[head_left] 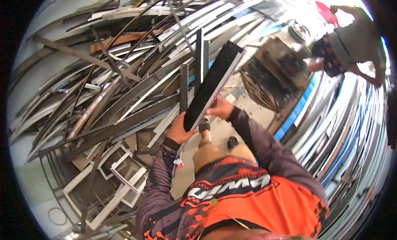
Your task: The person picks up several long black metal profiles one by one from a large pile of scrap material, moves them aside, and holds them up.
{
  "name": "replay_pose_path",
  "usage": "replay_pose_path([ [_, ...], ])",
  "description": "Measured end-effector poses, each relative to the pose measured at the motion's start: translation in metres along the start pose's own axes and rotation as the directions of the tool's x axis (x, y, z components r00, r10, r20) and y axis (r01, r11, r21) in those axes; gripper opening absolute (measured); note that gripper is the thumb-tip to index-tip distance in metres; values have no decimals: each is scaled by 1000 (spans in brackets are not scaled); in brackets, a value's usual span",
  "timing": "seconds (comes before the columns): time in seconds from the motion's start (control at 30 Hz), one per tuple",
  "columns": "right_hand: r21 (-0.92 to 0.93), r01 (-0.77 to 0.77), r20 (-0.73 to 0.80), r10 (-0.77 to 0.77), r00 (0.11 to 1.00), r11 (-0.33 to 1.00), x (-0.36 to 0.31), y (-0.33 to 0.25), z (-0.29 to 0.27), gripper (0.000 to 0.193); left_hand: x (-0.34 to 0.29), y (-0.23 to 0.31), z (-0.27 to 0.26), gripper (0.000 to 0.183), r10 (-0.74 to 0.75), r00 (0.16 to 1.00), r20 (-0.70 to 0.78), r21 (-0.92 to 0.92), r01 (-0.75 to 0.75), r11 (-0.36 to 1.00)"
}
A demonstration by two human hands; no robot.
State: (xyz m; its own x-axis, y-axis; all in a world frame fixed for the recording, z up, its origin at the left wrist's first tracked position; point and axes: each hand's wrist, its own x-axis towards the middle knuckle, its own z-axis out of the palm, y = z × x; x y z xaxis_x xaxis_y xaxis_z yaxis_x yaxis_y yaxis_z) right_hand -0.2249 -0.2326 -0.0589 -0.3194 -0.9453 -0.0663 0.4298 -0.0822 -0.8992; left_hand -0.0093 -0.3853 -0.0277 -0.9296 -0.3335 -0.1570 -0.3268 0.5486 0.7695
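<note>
Both hands hold a wide black profile bar (214,81) with a pale silver edge, tilted up and away to the right in front of my legs. My left hand (178,130) is closed around its near lower end. On the pale edge, a little farther up, my right hand (221,108) grips the bar with bent fingers. Just left of it stand a short dark grey profile (184,88) and a narrow black and white profile (199,58). The undersides of the bar and some of my fingers are hidden.
A tangled heap of long metal profiles (136,81) fills the left side. White frames (120,178) lie at lower left. More long strips (347,120) are stacked at right. A dark worn box (278,70) stands ahead, with another person (351,43) beyond it.
</note>
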Motion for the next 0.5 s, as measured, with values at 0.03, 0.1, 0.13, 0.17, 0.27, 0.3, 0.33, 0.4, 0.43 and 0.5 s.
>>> replay_pose_path([
  [0.03, -21, -6, 51, 7, 999, 1000, -15, -15, -1, 84, -18, 34, 1, 92, 35, 997, -68, 141, -25, 990],
  [0.1, -34, 112, 185, -104, 977, 993, -46, -54, 4, 79, -53, 87, 7, 81, 117, 971, -210, 222, -69, 973],
  [0.13, -17, 113, 177, -108, 978, 993, -59, -69, 14, 82, -70, 101, 8, 81, 124, 969, -213, 220, -76, 973],
  [0.17, 97, 130, 205, -147, 968, 987, -72, -85, 30, 80, -84, 112, 10, 80, 136, 965, -223, 216, -87, 973],
  [0.27, -97, 207, 204, -184, 962, 974, -102, -96, 21, 78, -112, 155, 11, 81, 230, 941, -247, 263, -163, 951],
  [0.3, -113, 219, 174, -197, 965, 969, -113, -101, 24, 77, -121, 166, 9, 82, 264, 929, -258, 295, -184, 938],
  [0.33, -131, 230, 142, -211, 967, 964, -123, -106, 25, 76, -131, 172, 9, 83, 228, 934, -276, 235, -164, 958],
  [0.4, -85, 304, 127, -292, 948, 949, -144, -118, 28, 72, -150, 176, 3, 86, 155, 944, -292, 113, -127, 986],
  [0.43, -124, 325, 128, -310, 942, 937, -150, -122, 19, 71, -156, 173, -4, 91, 80, 946, -315, 79, -58, 995],
  [0.5, -174, 337, 74, -329, 942, 925, -166, -123, 12, 61, -167, 160, -22, 92, 57, 935, -350, 113, -19, 993],
])
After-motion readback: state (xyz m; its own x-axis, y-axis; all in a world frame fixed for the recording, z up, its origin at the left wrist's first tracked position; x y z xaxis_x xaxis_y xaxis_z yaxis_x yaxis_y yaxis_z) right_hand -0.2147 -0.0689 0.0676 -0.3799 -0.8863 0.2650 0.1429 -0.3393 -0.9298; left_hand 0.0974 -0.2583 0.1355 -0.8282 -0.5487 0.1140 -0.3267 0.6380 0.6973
